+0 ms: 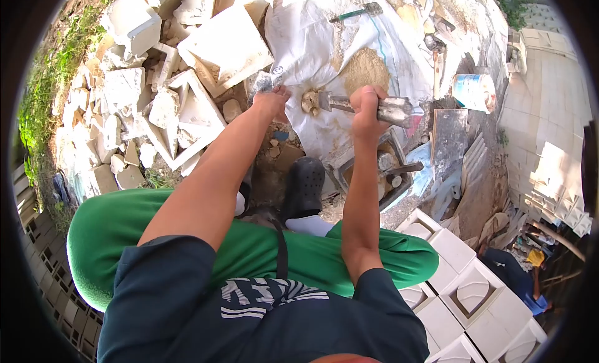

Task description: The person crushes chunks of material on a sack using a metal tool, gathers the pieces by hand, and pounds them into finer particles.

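My right hand (367, 110) is wrapped around a grey, dirt-caked tool (396, 111) with a thick end on the right and a narrower shaft on the left. The tool's left tip meets or nearly meets a round tan lump (311, 103) on a white sheet (299, 57). Over the sheet's left edge, my left hand (272, 104) has bent fingers, partly hidden, and what they hold cannot be made out. Just beyond it lies a crumpled, greyish, see-through item (264, 82). A mound of tan powder (367, 71) rests on the sheet behind the tool.
Broken pale blocks (187, 113) are heaped at the left. A green-handled tool (355, 14), a hammer (433, 57), a white-and-blue bucket (473, 92) and a dark box (384, 166) lie beyond my feet. Patterned blocks (471, 294) and another person (515, 275) are at the lower right.
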{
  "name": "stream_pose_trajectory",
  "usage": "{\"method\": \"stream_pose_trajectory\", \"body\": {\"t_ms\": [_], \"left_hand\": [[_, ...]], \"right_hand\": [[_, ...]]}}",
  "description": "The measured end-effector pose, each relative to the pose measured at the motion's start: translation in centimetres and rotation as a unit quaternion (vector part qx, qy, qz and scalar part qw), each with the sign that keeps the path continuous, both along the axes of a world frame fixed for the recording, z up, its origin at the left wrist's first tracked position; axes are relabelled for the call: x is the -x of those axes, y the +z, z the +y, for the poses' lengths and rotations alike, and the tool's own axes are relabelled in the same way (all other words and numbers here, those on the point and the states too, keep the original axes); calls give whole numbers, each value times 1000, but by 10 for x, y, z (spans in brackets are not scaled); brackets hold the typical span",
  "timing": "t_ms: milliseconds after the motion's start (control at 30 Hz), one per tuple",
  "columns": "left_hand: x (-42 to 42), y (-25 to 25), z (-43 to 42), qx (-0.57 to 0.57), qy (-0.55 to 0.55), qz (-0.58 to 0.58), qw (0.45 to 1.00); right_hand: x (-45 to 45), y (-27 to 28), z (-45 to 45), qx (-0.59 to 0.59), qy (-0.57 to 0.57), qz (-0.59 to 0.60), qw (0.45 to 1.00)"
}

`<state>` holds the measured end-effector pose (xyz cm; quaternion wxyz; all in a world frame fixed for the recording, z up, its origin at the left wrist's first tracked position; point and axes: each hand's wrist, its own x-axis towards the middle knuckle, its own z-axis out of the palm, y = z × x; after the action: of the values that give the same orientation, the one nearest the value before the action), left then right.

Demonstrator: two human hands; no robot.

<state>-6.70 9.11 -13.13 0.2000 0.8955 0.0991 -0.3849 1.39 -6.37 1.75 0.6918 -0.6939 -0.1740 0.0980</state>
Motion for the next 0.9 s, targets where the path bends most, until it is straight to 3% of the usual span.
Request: {"method": "stream_pose_trajectory", "body": {"t_ms": [100,167,267,367,433,533,700,767,900], "left_hand": [[3,-8,-2,-4,3,-11,1000],[1,-13,-2,5,15,-3,1000],[-5,-15,-2,16,32,16,999],[-8,-12,-5,7,31,25,999],[-4,-12,-7,-5,22,22,1000],[0,-17,-4,-2,8,18,1000],[0,-19,-3,12,27,-3,1000],[-1,-21,-2,12,24,4,1000],[-4,-13,-3,5,15,18,1000]], "right_hand": [[-5,59,0,-94,-29,-11,995],[-10,99,-10,-133,31,-48,989],[-19,111,-16,-177,21,-23,984],[-25,48,-9,-152,-94,17,984],[-29,-39,-7,-78,-136,-47,987],[-30,-29,-13,-116,-92,46,988],[-22,35,-15,-120,-103,39,987],[-24,58,-23,-178,-25,0,984],[-25,51,-15,-175,-57,25,983]]}}
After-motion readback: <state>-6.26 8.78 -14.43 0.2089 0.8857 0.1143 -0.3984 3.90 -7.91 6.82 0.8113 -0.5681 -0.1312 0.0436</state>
